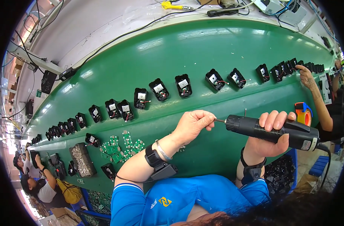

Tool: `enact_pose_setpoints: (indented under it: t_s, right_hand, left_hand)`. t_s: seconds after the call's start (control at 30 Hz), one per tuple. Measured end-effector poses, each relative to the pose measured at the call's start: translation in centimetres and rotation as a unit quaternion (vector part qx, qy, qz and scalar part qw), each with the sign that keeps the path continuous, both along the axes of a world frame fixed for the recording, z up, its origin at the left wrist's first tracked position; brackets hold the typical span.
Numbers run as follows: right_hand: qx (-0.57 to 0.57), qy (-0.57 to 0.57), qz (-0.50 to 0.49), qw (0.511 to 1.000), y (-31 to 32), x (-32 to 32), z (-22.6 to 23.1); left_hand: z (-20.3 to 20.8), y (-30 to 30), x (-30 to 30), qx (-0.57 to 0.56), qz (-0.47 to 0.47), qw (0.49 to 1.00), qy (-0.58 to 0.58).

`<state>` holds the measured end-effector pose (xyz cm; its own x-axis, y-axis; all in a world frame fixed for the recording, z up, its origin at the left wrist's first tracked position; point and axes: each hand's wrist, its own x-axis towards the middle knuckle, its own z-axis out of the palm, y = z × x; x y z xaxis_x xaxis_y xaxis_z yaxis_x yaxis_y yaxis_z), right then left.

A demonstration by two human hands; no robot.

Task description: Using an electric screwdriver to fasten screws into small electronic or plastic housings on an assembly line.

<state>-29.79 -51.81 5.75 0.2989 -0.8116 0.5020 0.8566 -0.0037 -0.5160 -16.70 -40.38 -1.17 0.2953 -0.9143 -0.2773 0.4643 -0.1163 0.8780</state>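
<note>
My right hand [274, 132] is wrapped round a black electric screwdriver [247, 125], held level above the bench with its cord running off to the right. The thin bit [219, 120] points left, toward my left hand [196, 123]. That hand is closed in a pinch, thumb and forefinger meeting at the bit's tip; whatever lies between them is hidden. Beyond my hands, a row of black plastic housings [183, 86] stands on the green bench [168, 120], several with a metal block, a small board and red wires inside. Another housing [108, 171] lies near my left forearm.
Green circuit boards [123, 147] lie heaped left of my left arm, beside a tray of small metal parts [81, 160]. An orange-and-blue tape roll [303, 114] is at right. A blue bin of black parts [281, 173] stands below. A co-worker's hand [306, 77] touches the far-right housings; others work at left.
</note>
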Motion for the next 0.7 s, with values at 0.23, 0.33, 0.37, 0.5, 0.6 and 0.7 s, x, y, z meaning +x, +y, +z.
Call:
enact_pose_setpoints:
  t_s: [0.23, 0.33, 0.37, 0.5, 0.6, 0.7]
  right_hand:
    - [-0.006, 0.009, -0.005, 1.000, -0.9, 0.6, 0.0]
    - [-0.008, 0.014, 0.002, 1.000, -1.4, 0.8, -0.2]
    - [-0.015, 0.024, -0.001, 1.000, -1.8, 0.7, -0.3]
    - [-0.046, 0.017, -0.028, 0.998, -3.8, 1.4, -0.6]
    - [-0.083, 0.022, -0.048, 0.995, -5.2, 3.2, -1.4]
    - [-0.088, 0.055, -0.071, 0.992, -6.0, 5.2, -2.7]
  left_hand:
    - [-0.1, -1.4, 0.3, -0.004, -0.021, 0.997, -0.078]
    - [-0.4, -1.5, 0.7, -0.014, -0.047, 0.995, -0.090]
    - [-0.3, -1.8, 0.9, -0.017, -0.048, 0.995, -0.090]
    - [0.9, -2.8, 3.5, -0.015, 0.077, 0.832, -0.549]
    - [0.4, -4.5, 4.3, 0.023, 0.106, 0.724, -0.681]
    - [-0.8, -6.5, 4.4, 0.043, 0.058, 0.688, -0.722]
